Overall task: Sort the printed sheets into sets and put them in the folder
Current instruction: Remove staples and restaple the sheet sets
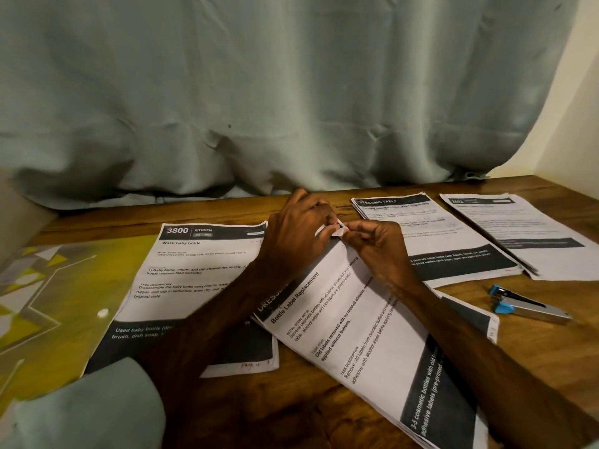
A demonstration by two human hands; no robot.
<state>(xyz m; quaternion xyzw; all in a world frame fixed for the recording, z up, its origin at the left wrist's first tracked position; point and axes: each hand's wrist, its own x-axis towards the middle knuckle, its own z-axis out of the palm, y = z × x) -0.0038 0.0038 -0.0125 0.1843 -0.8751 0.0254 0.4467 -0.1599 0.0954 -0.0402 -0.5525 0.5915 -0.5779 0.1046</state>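
The fingers (319, 218) of the left hand (298, 231) and those of the right hand (379, 247) meet at one spot, both pinching the curled far corner of the Bottle Label Replacement set (366, 335); that set lies slantwise on the wooden worktop (308, 416), running from the hands back along the person's right forearm; its left edge overlaps the Wash baby bottle sheet (194, 270), which lies flat under the left forearm and covers the right edge of the yellow and grey patterned folder (48, 303) at the left end of the worktop; beyond the right hand sits a squared pile headed Dressing Table (447, 241), and just beside it, further right, another pile (525, 234) whose print is too blurred to read; a small blue and metal stapler (531, 307) lies nearer the person than those piles; a grey-green curtain (291, 92) hangs behind, its hem bunched on the worktop's far edge; a cream wall (577, 124) shows at the right.
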